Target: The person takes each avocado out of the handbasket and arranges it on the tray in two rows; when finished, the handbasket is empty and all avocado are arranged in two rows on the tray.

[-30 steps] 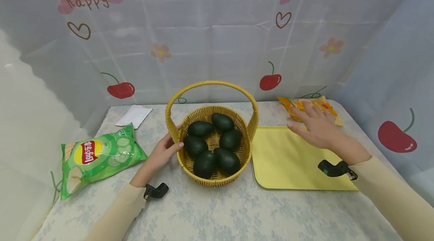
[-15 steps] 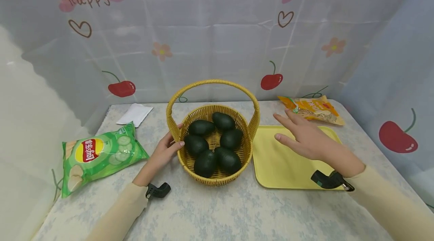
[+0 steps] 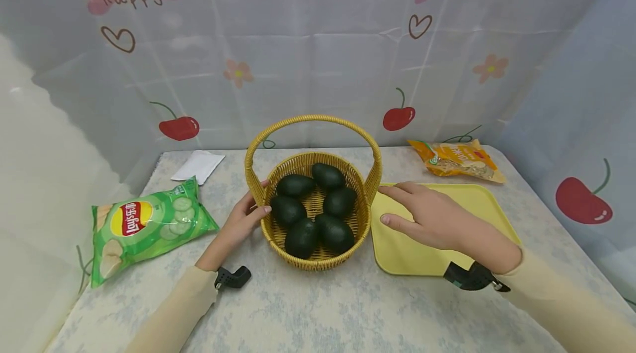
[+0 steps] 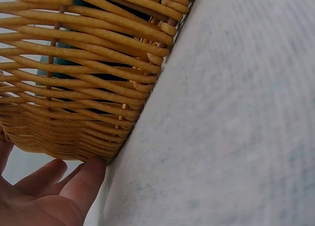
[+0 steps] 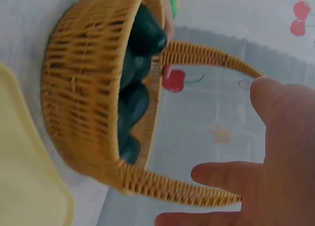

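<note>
**Two hands at a woven basket of avocados**

Round basket (image 3: 313, 256) of golden wicker, tightly woven, with a tall arched handle, standing at the middle of a table (image 3: 318, 309) covered in pale cloth with a faint blue floral print. Inside the basket, six dark green avocados (image 3: 300, 238), smooth-skinned and egg-shaped, packed close together.

Left hand (image 3: 240, 221) pressed against the basket's left wall, thumb hooked over the rim, fingers wrapped round the outside; from the left wrist view, fingertips (image 4: 86, 179) seen touching the lower weave where it meets the cloth. Gripping the basket.

Right hand (image 3: 429, 215) hovering palm down, fingers straight and slightly spread, pointing left toward the basket and just beside its right handle post. Open, holding nothing. Beneath it a flat yellow tray (image 3: 489, 206), smooth plastic with rounded corners, lying just right of the basket. Both forearms in cream sleeves, a small black device at each wrist.

Glossy green bag of crisps (image 3: 144, 226) lying flat at the left of the table. Small white packet (image 3: 199, 166) at the back left. Crinkled orange snack bag (image 3: 459, 158) behind the tray. Thin white curtain (image 3: 318, 49) printed with cherries, hearts and flowers behind the table.
</note>
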### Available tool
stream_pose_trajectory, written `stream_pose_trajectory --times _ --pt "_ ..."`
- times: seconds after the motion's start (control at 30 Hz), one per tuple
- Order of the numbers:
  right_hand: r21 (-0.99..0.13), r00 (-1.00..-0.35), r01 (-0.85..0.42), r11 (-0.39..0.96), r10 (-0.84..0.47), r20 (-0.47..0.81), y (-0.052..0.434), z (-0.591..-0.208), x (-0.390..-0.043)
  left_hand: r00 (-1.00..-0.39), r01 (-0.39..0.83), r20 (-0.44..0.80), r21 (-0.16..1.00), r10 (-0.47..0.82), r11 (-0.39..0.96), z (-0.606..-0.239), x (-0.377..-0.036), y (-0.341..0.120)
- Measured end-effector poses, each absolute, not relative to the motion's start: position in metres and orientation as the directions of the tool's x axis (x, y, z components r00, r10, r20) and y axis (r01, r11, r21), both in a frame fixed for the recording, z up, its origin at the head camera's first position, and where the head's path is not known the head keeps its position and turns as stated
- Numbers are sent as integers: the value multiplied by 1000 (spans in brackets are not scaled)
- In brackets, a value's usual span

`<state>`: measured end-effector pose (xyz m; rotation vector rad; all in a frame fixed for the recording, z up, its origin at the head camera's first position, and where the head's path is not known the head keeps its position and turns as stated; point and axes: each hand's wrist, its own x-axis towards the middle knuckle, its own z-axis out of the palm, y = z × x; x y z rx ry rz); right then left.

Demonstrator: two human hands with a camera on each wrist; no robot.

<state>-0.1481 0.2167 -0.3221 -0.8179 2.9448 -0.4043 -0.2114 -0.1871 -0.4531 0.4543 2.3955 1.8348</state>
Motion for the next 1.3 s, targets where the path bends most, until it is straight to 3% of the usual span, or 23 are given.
stream_pose_trajectory --times 0.33,0.6,1.13,1.3 --pt "-323 -756 -623 712 -654 18 177 -330 -157 -953 176 106 956 284 234 -455 -212 -187" --pt "-439 -669 -666 603 -743 -4 151 -347 -173 -951 177 108 959 291 223 -456 -213 -186" --pt "-457 -628 -677 577 -777 -52 132 -369 -185 -950 188 121 957 286 220 -455 -212 -185" --pt "-455 -605 -669 587 -786 -125 129 -367 -191 -949 196 129 956 289 217 -456 -212 -186"
